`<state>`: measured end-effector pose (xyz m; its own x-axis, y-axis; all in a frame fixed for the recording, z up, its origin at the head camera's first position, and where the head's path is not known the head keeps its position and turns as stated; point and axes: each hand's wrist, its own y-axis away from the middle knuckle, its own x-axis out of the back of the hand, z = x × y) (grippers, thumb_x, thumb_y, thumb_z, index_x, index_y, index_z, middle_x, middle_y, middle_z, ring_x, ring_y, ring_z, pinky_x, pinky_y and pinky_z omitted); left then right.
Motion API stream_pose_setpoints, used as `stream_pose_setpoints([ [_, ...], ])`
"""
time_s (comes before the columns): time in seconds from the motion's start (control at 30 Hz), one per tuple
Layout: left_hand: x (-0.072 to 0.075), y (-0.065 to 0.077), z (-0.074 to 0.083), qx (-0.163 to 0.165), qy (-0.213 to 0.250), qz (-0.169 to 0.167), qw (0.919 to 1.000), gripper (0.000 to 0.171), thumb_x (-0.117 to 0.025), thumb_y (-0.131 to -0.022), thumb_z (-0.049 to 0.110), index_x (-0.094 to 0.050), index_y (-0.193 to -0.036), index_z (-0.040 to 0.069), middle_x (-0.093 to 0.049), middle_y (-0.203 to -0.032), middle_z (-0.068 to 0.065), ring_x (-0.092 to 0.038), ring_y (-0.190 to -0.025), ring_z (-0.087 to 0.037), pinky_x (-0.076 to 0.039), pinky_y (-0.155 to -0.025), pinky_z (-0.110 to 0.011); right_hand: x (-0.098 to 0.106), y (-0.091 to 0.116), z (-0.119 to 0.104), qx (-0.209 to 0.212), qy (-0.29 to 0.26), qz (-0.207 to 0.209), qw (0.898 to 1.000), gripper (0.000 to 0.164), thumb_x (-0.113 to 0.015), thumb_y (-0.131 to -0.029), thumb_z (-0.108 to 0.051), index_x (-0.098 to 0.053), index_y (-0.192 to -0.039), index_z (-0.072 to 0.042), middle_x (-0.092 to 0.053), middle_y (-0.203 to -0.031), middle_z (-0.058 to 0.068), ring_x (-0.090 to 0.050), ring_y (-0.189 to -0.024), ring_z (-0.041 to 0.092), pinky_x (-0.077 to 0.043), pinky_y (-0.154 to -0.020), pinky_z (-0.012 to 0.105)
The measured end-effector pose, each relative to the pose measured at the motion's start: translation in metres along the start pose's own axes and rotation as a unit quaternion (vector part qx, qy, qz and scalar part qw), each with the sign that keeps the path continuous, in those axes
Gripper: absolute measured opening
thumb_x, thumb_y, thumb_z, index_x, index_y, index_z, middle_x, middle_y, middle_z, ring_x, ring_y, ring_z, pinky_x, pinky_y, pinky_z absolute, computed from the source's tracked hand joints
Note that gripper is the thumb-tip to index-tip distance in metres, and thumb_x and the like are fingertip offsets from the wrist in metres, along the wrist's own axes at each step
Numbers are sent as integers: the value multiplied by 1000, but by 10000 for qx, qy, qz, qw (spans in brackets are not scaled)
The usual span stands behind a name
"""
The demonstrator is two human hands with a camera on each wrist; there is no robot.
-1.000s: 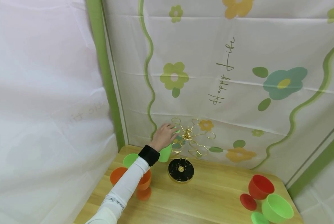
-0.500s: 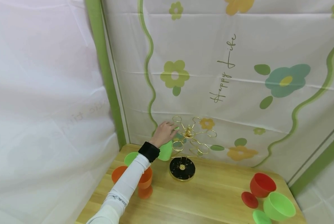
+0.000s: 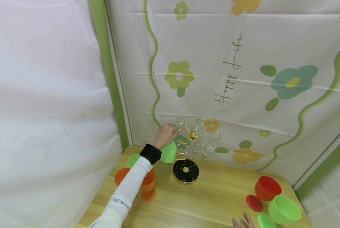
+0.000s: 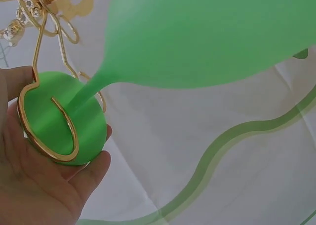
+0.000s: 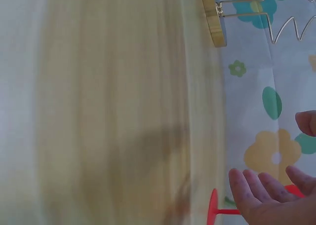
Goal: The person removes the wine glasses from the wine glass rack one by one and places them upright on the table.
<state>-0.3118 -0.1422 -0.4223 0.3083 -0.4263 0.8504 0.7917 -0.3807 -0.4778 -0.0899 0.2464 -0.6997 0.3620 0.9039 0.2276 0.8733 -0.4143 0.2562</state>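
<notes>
At the left side of a gold wire glass rack (image 3: 192, 136), my left hand (image 3: 166, 135) holds a green plastic goblet (image 3: 168, 152) upside down by its foot. In the left wrist view, fingers and thumb grip the edge of the round green foot (image 4: 91, 121). A gold hook loop (image 4: 48, 153) lies across the foot's underside in that view, around the stem, and the bowl (image 4: 197, 32) hangs away from the hand. My right hand (image 3: 243, 221) shows at the bottom edge, fingers spread and holding nothing, left of a lying red goblet (image 3: 268, 188) and a green goblet (image 3: 284, 209).
Orange goblets (image 3: 148, 180) and another green goblet (image 3: 133, 160) stand at the table's left, partly behind the left sleeve. The rack's round black base (image 3: 185, 172) rests on the wooden table (image 3: 212, 196). Flowered cloth (image 3: 204, 57) hangs close behind the rack.
My right hand has come into the head view at the bottom right. The left hand stays at the rack with the green goblet, shifting only slightly.
</notes>
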Motion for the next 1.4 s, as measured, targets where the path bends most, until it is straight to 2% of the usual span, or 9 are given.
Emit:
stream_pose_setpoints([
  [0.07, 0, 1, -2, 116, 96, 23, 9999, 35, -55, -106, 28, -71, -128, 6, -72, -128, -16, -63, -127, -36, -49, -112, -47, 0, 5, -19, 184, 123, -93, 9997, 103, -76, -89, -48, -17, -164, -10, -19, -168, 25, -41, -139, 37, -60, -82, 30],
  [0.13, 0, 2, -4, 237, 186, 67, 9995, 35, -54, -107, 29, -71, -128, 7, -72, -128, -16, -63, -126, -36, -51, -110, -48, 2, 10, -42, 421, 499, -153, 9977, 98, -73, -92, -46, -19, -162, -2, -24, -164, 32, -39, -137, 51, -60, -82, 30],
  [0.3, 2, 6, -8, 569, 257, 122, 9980, 36, -54, -107, 30, -70, -130, 8, -70, -131, -18, -63, -126, -37, -55, -103, -51, 4, 11, -74, 1104, 1064, -145, 9881, 78, -67, -100, -31, -28, -157, 5, -36, -156, 35, -48, -130, 44, -39, -72, -4],
  [0.4, 3, 8, -8, 703, 236, 179, 9971, 37, -53, -107, 32, -70, -131, 8, -69, -132, -19, -65, -124, -38, -58, -97, -51, 2, 8, -83, 1388, 1241, -4, 9825, 70, -68, -99, -23, -35, -154, 6, -41, -152, 35, -52, -123, 35, -39, -74, -5],
  [0.5, 5, 9, -7, 746, 220, 211, 9967, 39, -51, -108, 34, -69, -132, 9, -70, -132, -17, -68, -120, -35, -60, -94, -48, 0, 5, -87, 1508, 1537, 91, 9765, 67, -69, -98, -22, -39, -152, 5, -45, -150, 33, -56, -121, 36, -49, -77, 2],
  [0.7, 8, 19, 4, 634, -446, 521, 9956, 37, -50, -109, 31, -71, -128, 8, -75, -121, -15, -76, -96, -30, -64, -74, -39, -2, 4, -88, 1673, 1698, -156, 9711, 67, -67, -100, -21, -36, -152, 7, -43, -149, 35, -51, -128, 55, -63, -87, 36],
  [0.9, 8, 31, 18, 774, -1337, 837, 9844, 34, -52, -108, 31, -73, -125, 11, -78, -109, -13, -75, -81, -28, -60, -55, -34, -8, 8, -82, 1607, 1636, -294, 9729, 66, -65, -100, -19, -35, -153, 5, -42, -150, 35, -51, -130, 56, -63, -87, 31],
  [1.13, 6, 39, 32, 705, -2242, 1133, 9654, 35, -60, -103, 41, -73, -126, 19, -78, -110, -8, -75, -94, -24, -62, -61, -32, -13, 11, -78, 1392, 1591, -470, 9763, 68, -64, -101, -24, -33, -154, 6, -38, -152, 36, -49, -132, 58, -59, -95, 48],
  [1.4, 4, 47, 39, 587, -2514, 1327, 9570, 34, -65, -99, 44, -75, -121, 19, -77, -111, -7, -74, -98, -23, -64, -72, -31, -20, 19, -80, 1326, 1525, -374, 9787, 68, -66, -100, -27, -36, -153, 4, -43, -150, 34, -51, -131, 54, -63, -88, 37],
])
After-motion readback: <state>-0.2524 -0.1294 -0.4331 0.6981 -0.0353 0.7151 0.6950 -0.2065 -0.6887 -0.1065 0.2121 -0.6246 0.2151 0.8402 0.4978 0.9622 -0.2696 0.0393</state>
